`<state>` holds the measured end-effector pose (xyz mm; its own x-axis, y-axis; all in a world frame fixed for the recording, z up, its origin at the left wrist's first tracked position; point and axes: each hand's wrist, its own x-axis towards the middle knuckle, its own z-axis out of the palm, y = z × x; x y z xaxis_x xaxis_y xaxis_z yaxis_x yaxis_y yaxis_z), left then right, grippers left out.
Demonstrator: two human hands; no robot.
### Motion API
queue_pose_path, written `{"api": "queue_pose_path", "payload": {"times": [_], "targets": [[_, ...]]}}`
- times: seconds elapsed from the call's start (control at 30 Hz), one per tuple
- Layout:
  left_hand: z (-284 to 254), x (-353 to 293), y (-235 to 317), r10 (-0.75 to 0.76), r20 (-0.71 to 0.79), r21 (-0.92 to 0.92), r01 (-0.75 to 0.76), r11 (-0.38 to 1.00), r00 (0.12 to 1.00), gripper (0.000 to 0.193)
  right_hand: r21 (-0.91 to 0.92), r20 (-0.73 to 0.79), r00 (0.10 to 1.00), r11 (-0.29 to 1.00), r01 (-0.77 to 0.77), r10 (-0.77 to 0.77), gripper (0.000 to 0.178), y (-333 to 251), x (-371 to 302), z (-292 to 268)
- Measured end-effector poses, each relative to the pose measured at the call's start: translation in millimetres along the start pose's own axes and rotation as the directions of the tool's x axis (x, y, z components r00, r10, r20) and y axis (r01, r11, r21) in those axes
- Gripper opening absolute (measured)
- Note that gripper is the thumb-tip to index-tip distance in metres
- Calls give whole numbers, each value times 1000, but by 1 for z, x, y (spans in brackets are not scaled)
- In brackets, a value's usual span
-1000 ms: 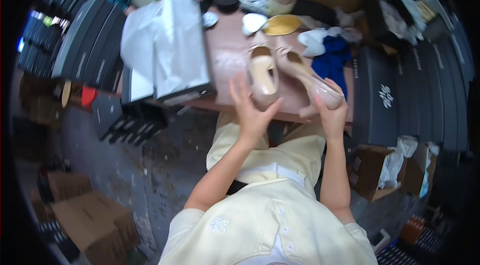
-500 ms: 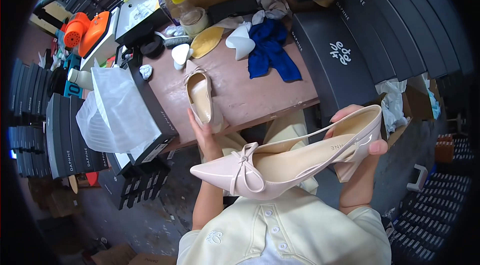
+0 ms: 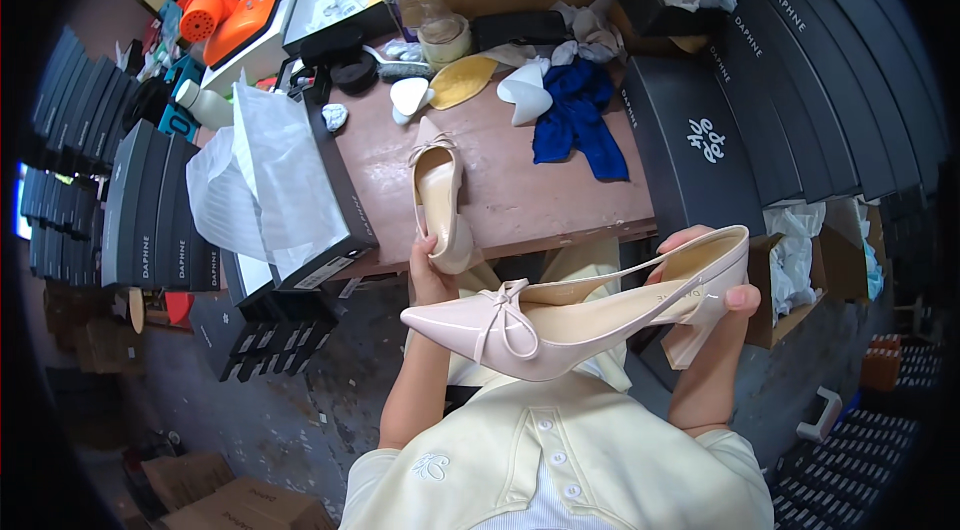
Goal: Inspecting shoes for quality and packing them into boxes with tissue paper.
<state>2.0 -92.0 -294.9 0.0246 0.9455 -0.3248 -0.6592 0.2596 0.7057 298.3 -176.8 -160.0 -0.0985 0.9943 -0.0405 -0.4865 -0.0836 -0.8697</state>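
A pale pink slingback pump (image 3: pixel 475 335) with a pointed toe, a bow and a block heel lies across the space before me, toe to the left. My right hand (image 3: pixel 735 302) is closed round its heel end, with the thumb on the outer side. Its mate, a matching pump (image 3: pixel 437 185), rests near the table's front edge, toe pointing away. My left hand (image 3: pixel 432 275) grips that shoe at the back by the heel; some of its fingers are hidden. The held pump's toe covers part of my left wrist.
On the table (image 3: pixel 520 190) lie a blue cloth (image 3: pixel 580 120), white shoe inserts (image 3: pixel 410 98), a yellow pad (image 3: pixel 463 82) and a yellow-capped jar (image 3: pixel 440 25). An open shoebox (image 3: pixel 320 190) with white tissue (image 3: pixel 265 180) stands left; dark shoeboxes (image 3: pixel 690 140) are stacked right.
My left hand has gone from lying along the rear shoe's side to gripping its heel. The pump in my right hand stays held. The whole view has shifted, moving the table rightward in the picture.
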Motion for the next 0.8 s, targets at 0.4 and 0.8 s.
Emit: {"api": "queue_pose_path", "payload": {"times": [0.4, 0.8], "targets": [[-20, -48, 5, 275, 27, 48, -276, 960, 961, 72, 122, 87, 994, 990, -77, 67, 88, 7, -13, 5], [-10, -95, 20, 398, 85, 178, -407, 896, 913, 81, -95, 122, 982, 983, 157, -145, 90, 10, -17, 29]]}}
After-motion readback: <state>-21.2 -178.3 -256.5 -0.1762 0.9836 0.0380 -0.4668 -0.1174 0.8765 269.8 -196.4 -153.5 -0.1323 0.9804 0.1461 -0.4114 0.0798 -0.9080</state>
